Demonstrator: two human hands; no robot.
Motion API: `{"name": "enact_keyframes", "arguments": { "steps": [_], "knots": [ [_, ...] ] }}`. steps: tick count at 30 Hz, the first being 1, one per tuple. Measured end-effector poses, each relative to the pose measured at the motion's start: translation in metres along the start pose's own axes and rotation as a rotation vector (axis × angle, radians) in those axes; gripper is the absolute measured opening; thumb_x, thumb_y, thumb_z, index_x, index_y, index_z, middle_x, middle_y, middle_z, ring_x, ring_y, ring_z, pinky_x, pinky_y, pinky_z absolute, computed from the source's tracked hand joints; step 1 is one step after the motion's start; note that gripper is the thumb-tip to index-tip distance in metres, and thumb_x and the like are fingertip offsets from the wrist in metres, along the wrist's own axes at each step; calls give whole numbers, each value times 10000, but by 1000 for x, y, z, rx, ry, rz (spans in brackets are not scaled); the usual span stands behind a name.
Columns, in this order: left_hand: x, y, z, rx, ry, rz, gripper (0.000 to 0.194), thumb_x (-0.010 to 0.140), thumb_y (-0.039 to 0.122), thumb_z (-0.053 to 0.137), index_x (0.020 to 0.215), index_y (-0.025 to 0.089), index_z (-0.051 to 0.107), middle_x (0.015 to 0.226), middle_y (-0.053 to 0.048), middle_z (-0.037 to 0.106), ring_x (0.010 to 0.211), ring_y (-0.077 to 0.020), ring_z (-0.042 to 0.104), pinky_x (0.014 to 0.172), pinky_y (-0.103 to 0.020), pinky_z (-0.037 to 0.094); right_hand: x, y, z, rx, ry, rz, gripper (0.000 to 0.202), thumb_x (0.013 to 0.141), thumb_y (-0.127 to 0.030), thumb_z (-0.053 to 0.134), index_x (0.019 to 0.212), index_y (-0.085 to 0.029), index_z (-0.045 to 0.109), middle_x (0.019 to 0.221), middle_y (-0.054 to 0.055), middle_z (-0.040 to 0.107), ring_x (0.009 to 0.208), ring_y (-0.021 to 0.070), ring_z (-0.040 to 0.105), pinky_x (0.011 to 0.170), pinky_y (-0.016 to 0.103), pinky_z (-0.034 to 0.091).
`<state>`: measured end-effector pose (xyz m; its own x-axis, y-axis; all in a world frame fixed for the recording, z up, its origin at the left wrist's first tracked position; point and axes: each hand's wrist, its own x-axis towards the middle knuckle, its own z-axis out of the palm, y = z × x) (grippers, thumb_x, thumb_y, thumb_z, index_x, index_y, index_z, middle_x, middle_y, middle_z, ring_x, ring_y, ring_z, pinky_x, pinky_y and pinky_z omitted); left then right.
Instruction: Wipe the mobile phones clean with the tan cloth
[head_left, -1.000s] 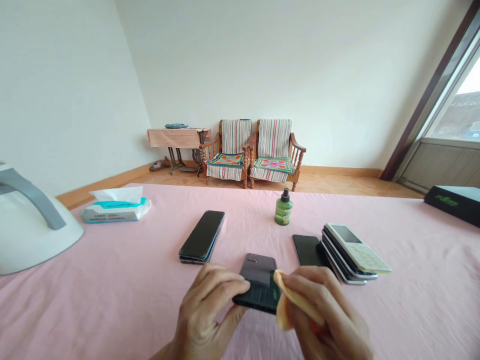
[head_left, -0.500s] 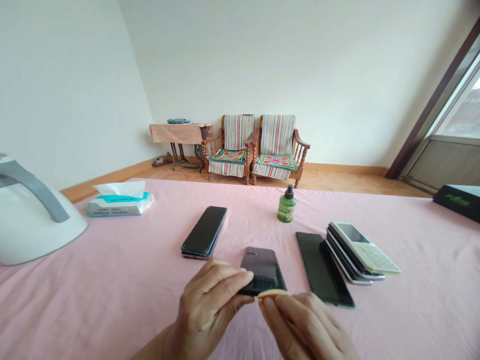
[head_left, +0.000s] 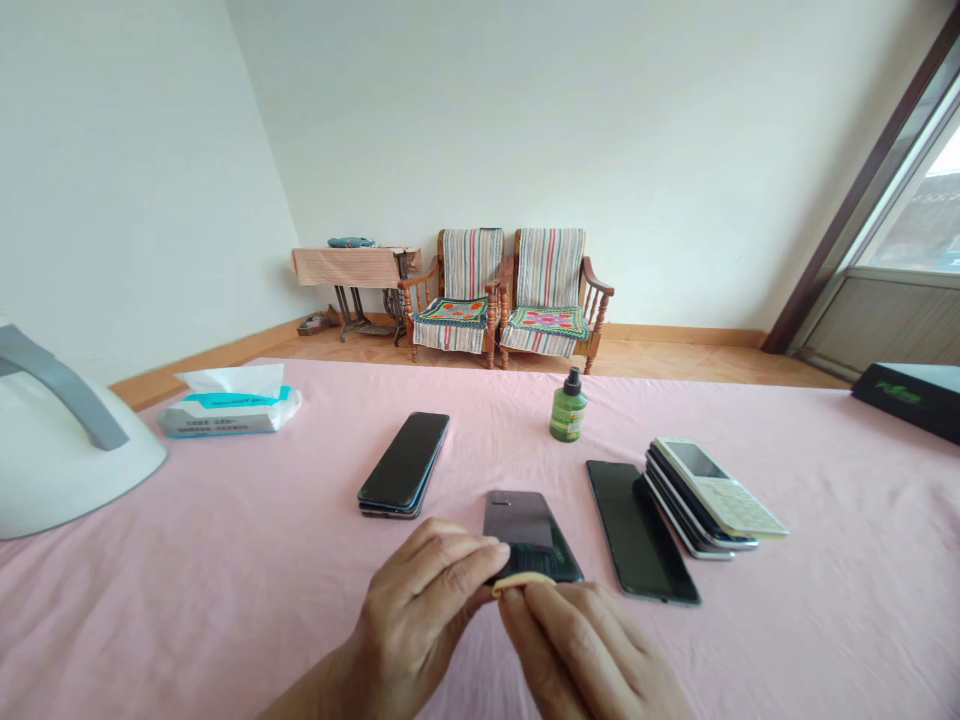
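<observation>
A dark phone (head_left: 529,530), camera side up, is in front of me over the pink cloth. My left hand (head_left: 427,610) grips its near left corner, thumb below and fingers on top. In my right hand (head_left: 585,645) a folded yellow cloth (head_left: 525,580) is pinched against the phone's near edge. Left of the phone lies a small stack of phones (head_left: 405,465) with a black screen on top. To the right a large black phone (head_left: 641,530) lies flat beside a taller stack of phones (head_left: 716,490), topped by a white keypad phone.
A green spray bottle (head_left: 568,408) stands behind the phones. On the left are a tissue pack (head_left: 229,412) and a white and grey object (head_left: 71,450). A black box (head_left: 907,400) sits at the far right. Two chairs (head_left: 544,300) stand beyond the pink-covered table (head_left: 247,560).
My right hand has slid left along the phone's near edge with the yellow cloth, closer to my left hand. The whole view has shifted slightly.
</observation>
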<state>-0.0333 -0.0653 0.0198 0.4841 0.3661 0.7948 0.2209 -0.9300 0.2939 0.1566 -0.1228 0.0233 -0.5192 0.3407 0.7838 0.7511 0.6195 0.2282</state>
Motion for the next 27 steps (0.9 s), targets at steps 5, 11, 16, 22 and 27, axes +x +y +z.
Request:
{"name": "enact_keyframes", "arguments": {
  "steps": [5, 11, 16, 22, 27],
  "knots": [
    [5, -1, -2, 60, 28, -22, 206, 942, 56, 558, 1129, 85, 640, 935, -91, 650, 901, -176, 612, 782, -279, 537, -6, 8, -6, -32, 0, 63, 228, 959, -114, 486, 1026, -93, 703, 890, 124, 727, 784, 187, 696, 715, 259, 571],
    [3, 0, -2, 75, 43, -13, 203, 944, 69, 563, 1133, 88, 634, 937, -94, 654, 904, -178, 615, 777, -278, 542, -4, 5, -2, -37, 26, 50, 248, 971, -126, 460, 1021, -94, 700, 884, 120, 722, 777, 187, 690, 720, 269, 569],
    [2, -2, -1, 70, 28, -19, 208, 937, 57, 567, 1131, 78, 638, 943, -99, 653, 910, -180, 613, 790, -284, 542, -6, 6, -5, -41, -14, 71, 252, 963, -89, 451, 1045, -89, 690, 899, 122, 720, 793, 182, 688, 723, 263, 564],
    [-1, -1, 1, 53, 35, -5, 255, 920, 43, 580, 1161, 109, 626, 937, -90, 664, 885, -187, 627, 745, -293, 563, -5, 3, 0, -28, -4, 64, 245, 952, -71, 458, 1044, -82, 684, 881, 115, 716, 765, 172, 684, 728, 265, 566],
    [-3, -2, 1, 63, 30, -16, 256, 920, 39, 570, 1160, 107, 633, 929, -94, 666, 880, -191, 633, 748, -296, 566, -8, 4, 0, -14, -8, 103, 251, 936, -43, 460, 1033, -85, 687, 871, 117, 720, 756, 173, 686, 701, 262, 568]
  ]
}}
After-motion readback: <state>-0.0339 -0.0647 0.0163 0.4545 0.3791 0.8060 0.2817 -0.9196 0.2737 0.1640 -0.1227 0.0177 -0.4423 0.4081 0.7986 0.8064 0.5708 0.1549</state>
